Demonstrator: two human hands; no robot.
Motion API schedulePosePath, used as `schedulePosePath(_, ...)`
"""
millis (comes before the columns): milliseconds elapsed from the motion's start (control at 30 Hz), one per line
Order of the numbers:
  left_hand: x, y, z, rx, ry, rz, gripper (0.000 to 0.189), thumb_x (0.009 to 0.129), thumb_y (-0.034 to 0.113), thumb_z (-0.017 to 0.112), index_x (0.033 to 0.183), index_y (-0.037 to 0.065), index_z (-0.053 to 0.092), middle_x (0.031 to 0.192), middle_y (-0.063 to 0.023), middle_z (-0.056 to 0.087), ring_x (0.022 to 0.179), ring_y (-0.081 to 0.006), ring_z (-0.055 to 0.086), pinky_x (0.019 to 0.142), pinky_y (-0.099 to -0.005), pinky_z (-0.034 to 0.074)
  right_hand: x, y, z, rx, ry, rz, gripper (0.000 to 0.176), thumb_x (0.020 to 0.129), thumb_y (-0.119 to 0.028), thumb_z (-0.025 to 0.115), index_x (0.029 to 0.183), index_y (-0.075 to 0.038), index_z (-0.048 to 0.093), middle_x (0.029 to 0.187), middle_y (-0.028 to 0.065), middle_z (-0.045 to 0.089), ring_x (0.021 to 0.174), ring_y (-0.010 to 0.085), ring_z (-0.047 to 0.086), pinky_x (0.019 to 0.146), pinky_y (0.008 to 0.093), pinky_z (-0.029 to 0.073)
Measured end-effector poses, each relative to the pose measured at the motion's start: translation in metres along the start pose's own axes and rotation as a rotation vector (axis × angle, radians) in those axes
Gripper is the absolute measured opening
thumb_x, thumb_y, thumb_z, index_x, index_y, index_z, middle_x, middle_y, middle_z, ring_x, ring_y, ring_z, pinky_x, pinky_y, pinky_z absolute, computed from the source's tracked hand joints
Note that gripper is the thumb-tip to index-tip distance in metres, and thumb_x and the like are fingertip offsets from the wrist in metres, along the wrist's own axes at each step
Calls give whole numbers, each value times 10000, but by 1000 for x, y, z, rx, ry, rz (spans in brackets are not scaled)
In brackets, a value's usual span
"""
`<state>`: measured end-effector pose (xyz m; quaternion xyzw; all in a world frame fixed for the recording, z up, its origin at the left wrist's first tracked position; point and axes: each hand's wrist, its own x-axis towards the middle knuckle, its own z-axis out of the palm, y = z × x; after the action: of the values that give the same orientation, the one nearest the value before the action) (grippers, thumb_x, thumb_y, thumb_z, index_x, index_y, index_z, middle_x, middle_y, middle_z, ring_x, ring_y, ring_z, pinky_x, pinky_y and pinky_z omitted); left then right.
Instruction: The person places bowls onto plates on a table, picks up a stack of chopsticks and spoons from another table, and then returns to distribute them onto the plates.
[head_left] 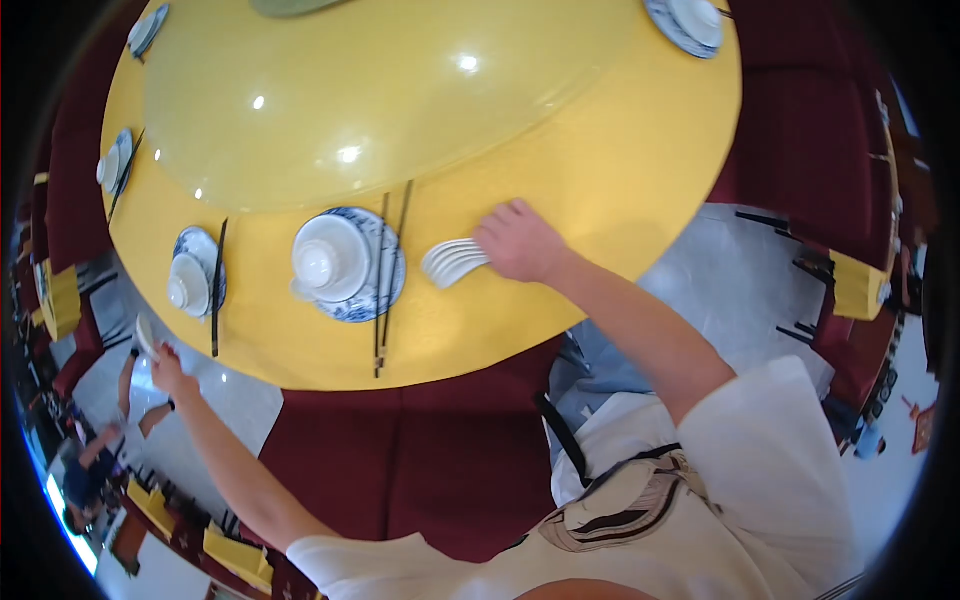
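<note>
My right hand (522, 243) is closed around a fanned stack of several white soup spoons (455, 262), low over the yellow tablecloth. Far to the left, beyond the table's near edge in this view, my left hand (170, 372) grips a white spoon (146, 336) with its fingers closed. Between my hands sits a place setting: a blue-and-white plate (350, 312) carrying a white bowl and small cup (318, 262). Black chopsticks (385, 290) lie across that plate's right side. Another setting, with its own plate (198, 243) and chopsticks (219, 290), is nearer my left hand.
A round glass turntable (400, 90) covers the middle of the yellow table. More settings stand around the rim, one with a plate (690, 35) at the far right. A dark red chair (400, 450) is tucked in front of me. A person (90, 470) is at the lower left.
</note>
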<state>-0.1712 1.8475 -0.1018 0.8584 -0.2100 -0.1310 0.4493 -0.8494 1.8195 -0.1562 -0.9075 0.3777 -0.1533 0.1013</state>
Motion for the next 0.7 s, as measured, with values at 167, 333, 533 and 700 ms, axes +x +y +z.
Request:
schedulePosePath(167,-136,87,-24,-130,55,140,319,890,275,615,1070,13,601,850,-16,610,731,-86,568,642,-201,456,-6,-3,0,-54,41,-13,101,775,-182,516,814,-99,560,801,39,547,801,206,525,730,339,397)
schedulePosePath(333,-393,161,-36,-89,-51,210,301,960,291,496,1020,13,593,675,23,448,615,-62,419,554,-222,355,-17,-5,-3,-82,93,-15,101,800,-156,500,842,-92,566,846,49,572,857,208,535,759,345,404)
schedulePosePath(533,-742,83,-54,-93,-174,-81,182,935,253,534,925,72,548,545,70,343,414,-12,306,356,-201,211,-147,-14,-34,299,77,80,81,768,-106,535,835,-70,566,812,87,585,860,261,557,774,376,422)
schedulePosePath(700,-947,-5,-24,-437,-198,-847,282,962,334,449,951,67,539,551,59,293,412,-57,282,353,-225,202,-404,12,-107,740,-77,440,208,840,-206,598,939,-30,549,893,177,602,885,386,557,749,472,447)
